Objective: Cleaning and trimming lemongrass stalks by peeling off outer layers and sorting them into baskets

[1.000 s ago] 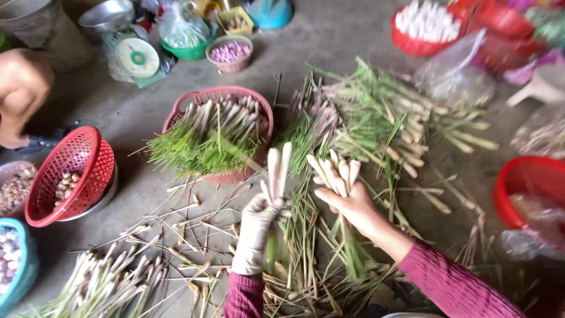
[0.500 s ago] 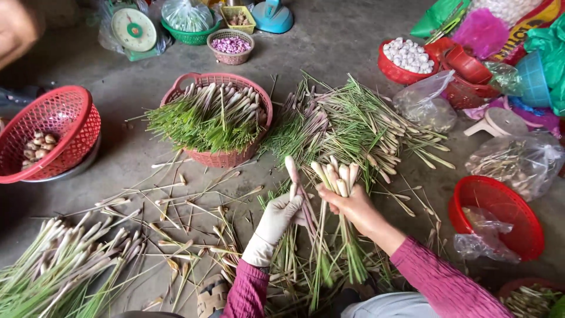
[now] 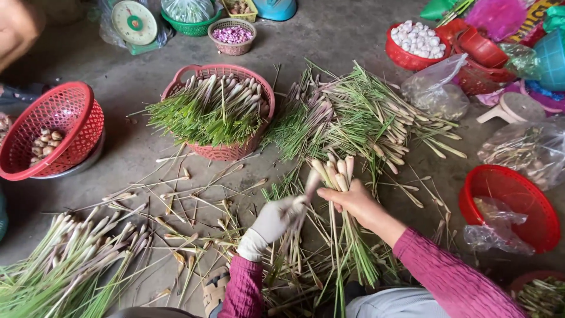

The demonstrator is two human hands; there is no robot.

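My right hand (image 3: 352,201), bare, grips a bundle of lemongrass stalks (image 3: 333,171) with the pale root ends pointing away from me. My left hand (image 3: 275,218), in a white glove, holds a single lemongrass stalk (image 3: 308,187) right beside that bundle. Both hands hover over loose stalks and trimmings on the concrete floor. A red basket of lemongrass (image 3: 219,111) stands just beyond my left hand. A large loose heap of lemongrass (image 3: 359,115) lies beyond my right hand.
Another lemongrass pile (image 3: 65,265) lies at lower left. A red basket (image 3: 50,126) with small bulbs sits left, an empty red bowl (image 3: 512,203) right. A scale (image 3: 135,23), garlic bowl (image 3: 415,41), plastic bags and a person's arm (image 3: 15,29) ring the far edge.
The view shifted so everything slid left. My left hand has brought its stalk lower and closer against the bundle in my right hand, which stays gripped.
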